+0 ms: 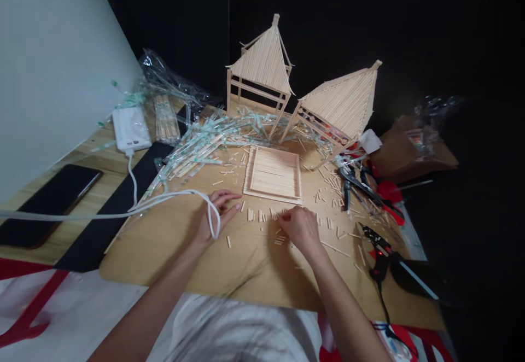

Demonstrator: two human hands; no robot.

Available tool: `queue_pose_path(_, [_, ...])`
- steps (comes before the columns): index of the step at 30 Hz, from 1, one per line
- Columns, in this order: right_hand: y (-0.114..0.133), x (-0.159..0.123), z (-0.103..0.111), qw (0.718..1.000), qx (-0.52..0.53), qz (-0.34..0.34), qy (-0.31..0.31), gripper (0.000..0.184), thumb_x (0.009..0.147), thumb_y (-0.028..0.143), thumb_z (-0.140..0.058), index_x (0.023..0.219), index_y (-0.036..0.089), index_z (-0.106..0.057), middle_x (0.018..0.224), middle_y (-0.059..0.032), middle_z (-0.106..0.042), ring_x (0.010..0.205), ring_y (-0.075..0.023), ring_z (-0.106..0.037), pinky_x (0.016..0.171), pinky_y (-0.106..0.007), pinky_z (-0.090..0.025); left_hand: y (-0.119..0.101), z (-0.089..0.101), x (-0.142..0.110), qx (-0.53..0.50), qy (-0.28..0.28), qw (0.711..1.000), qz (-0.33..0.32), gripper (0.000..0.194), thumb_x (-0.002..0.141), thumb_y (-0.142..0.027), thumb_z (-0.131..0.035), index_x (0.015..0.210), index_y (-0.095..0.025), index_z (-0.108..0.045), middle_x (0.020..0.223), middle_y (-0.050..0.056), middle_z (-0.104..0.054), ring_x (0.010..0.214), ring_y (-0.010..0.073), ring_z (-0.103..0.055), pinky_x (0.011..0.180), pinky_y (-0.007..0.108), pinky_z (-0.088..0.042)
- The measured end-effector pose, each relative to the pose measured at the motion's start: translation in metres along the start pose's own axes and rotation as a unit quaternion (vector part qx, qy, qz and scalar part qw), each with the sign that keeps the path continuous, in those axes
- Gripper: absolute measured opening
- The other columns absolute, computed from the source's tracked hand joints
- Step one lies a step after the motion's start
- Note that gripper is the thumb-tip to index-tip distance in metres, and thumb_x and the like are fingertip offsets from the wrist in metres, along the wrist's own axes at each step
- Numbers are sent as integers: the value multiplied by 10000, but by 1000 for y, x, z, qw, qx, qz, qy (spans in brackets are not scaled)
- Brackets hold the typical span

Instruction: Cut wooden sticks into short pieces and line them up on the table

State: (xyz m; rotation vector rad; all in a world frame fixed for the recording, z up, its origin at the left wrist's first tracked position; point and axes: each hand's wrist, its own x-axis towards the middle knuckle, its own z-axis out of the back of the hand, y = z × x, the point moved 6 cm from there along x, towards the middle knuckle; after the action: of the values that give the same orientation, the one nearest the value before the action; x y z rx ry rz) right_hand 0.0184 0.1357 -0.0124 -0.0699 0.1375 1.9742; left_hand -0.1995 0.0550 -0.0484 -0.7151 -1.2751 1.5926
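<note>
My left hand hovers over the board's near left part, fingers stretched and apart, nothing between them. A white cable loops in front of it. My right hand is closed in a pinch, its fingertips down at a row of short wooden stick pieces; what they hold is hidden. Those pieces lie in small groups across the board. Just beyond both hands is a square wooden stick panel with a raised rim, lying flat. Two stick-built pavilions with sloped roofs, one left and one right, stand behind it.
Wrapped sticks and torn wrappers heap at the back left. A power bank and a phone lie left. Pliers, a glue gun with a red light and a brown paper bag are on the right.
</note>
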Motion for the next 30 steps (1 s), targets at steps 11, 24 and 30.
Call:
queue_pose_path(11, [2,-29,5,999,2,23,32,144,754,324,-627,709,228,-725,753,-68,-656,772,-217,-555,710,-313,-320,-2,-1,0,14,8,1000,-3,220,783,-357,-618,962,-241,-674,1024,46,-520,917,175,-542,707,269,-461])
queue_pose_path(24, [-31,-13,18,999,28,46,4,107,790,242,-596,810,223,-700,841,-39,-614,843,-181,-504,744,-277,-290,3,0,1,36,13,999,-16,246,790,-384,-600,976,-236,-665,1022,48,-524,825,159,-551,674,277,-487])
queue_pose_path(30, [-31,-1,12,995,38,95,15,59,775,263,-653,795,239,-704,840,-27,-613,842,-174,-493,729,-270,-284,5,0,2,39,4,999,-25,225,791,-358,-608,974,-242,-668,1025,43,-522,877,163,-553,689,261,-479])
